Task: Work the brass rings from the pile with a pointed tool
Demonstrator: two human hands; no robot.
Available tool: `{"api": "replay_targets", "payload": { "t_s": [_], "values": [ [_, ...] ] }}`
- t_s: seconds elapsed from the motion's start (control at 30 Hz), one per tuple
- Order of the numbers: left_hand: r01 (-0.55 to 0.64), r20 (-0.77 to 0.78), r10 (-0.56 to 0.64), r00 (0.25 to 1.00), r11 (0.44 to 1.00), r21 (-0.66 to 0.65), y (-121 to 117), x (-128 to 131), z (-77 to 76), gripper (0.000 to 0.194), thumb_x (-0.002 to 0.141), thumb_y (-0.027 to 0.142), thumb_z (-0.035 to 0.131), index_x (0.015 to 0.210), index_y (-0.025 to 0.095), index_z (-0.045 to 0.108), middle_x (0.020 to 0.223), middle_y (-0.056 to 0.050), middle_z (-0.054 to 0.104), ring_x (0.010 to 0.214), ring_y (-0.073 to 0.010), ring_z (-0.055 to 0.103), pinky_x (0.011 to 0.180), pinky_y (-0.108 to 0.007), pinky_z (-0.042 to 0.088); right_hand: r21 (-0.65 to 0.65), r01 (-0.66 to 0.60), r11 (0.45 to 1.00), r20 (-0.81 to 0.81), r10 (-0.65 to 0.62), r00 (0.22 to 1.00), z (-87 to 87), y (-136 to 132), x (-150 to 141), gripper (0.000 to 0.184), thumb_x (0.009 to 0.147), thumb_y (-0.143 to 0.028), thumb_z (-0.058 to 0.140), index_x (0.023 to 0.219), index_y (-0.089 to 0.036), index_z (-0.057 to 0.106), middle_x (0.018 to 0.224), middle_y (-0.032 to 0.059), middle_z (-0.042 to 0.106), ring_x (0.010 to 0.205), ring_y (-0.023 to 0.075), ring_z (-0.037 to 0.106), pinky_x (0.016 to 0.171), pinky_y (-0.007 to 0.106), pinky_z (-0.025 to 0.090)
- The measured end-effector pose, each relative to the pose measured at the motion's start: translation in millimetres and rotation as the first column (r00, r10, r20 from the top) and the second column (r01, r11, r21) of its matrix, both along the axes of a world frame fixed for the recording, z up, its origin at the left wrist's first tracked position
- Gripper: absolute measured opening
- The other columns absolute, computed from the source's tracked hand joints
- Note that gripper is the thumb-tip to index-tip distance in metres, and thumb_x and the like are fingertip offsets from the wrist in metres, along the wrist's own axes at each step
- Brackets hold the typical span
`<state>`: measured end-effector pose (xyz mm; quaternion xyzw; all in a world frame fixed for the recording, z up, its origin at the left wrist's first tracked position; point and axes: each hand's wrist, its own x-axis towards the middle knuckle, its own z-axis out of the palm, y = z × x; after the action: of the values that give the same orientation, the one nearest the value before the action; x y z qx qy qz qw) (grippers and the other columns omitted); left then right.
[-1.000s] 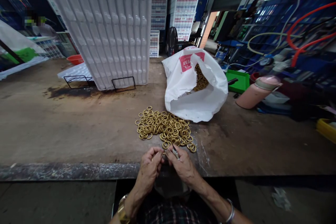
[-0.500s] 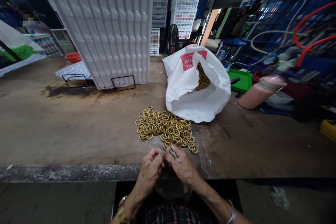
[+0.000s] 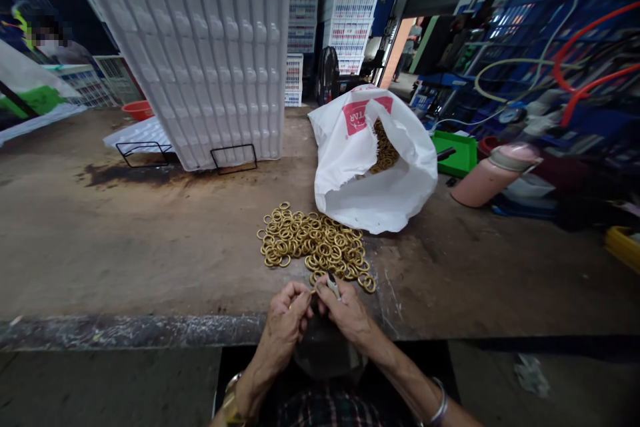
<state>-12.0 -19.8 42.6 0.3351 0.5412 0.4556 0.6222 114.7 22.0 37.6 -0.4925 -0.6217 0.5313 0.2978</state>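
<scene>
At the table's front edge, my left hand [image 3: 286, 317] is closed in a pinch, with a bit of a brass-coloured ring [image 3: 313, 291] showing at its fingertips. My right hand [image 3: 350, 313] is close beside it, its fingers wrapped round a small slim tool [image 3: 333, 287] with a pale grey body and a dark end; its exact kind is unclear. Just beyond both hands lies a loose pile of brass-coloured rings [image 3: 310, 240]. Behind the pile, a torn white sack [image 3: 345, 173] lies with its mouth towards me and more rings inside.
Ribbed translucent trays [image 3: 215, 67] stand upright at the back left in black wire holders [image 3: 234, 159]. To the right are a pink bottle [image 3: 493, 177] and a green tray [image 3: 457, 150]. White crates [image 3: 350, 20] are stacked behind. A person [image 3: 63, 47] is at the far left.
The fingertips of my right hand have shifted slightly, and the tool in it has turned a little. More of the ring shows between my hands. The pile and sack have not moved.
</scene>
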Motion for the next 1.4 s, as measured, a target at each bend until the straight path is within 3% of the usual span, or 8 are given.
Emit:
{"api": "replay_targets", "payload": {
  "t_s": [0.5, 1.03, 1.4],
  "values": [
    [0.095, -0.048, -0.094, 0.994, 0.995, 0.019, 1.5, -1.1, 6.0, 0.033, 0.077, 0.048, 0.051, 0.073, 0.015, 0.047, 0.053, 0.006, 0.045, 0.037, -0.0031, 0.032, 0.034, -0.014, 0.027, 0.025, 0.008, 1.0, 0.004, -0.008, 1.0, -5.7, -0.4, 3.1, 0.032, 0.081, -0.043, 0.04, 0.061, -0.019, 0.046, 0.049, -0.0036, 0.046, 0.045, 0.0084, 0.039, 0.046, 0.021, 0.031],
    [0.083, 0.026, -0.084, 0.996, 0.996, 0.037, -0.6, -3.5, 0.6, 0.032, 0.077, 0.048, 0.051, 0.072, 0.017, 0.046, 0.051, 0.007, 0.045, 0.036, -0.0038, 0.034, 0.036, -0.015, 0.027, 0.068, -0.004, 0.998, -0.008, 0.004, 1.0, -5.9, 0.2, 1.3, 0.032, 0.082, -0.041, 0.04, 0.059, -0.019, 0.046, 0.049, -0.004, 0.046, 0.046, 0.0082, 0.04, 0.048, 0.021, 0.032],
    [0.107, -0.028, -0.105, 0.994, 0.993, 0.047, -0.2, -2.8, 2.7, 0.033, 0.077, 0.049, 0.051, 0.072, 0.016, 0.047, 0.052, 0.006, 0.045, 0.036, -0.0036, 0.034, 0.035, -0.015, 0.028, 0.077, 0.016, 0.997, 0.007, -0.016, 1.0, -7.4, -0.5, -0.2, 0.03, 0.08, -0.041, 0.041, 0.06, -0.019, 0.046, 0.049, -0.0038, 0.046, 0.048, 0.0091, 0.042, 0.05, 0.022, 0.034]
  ]
}}
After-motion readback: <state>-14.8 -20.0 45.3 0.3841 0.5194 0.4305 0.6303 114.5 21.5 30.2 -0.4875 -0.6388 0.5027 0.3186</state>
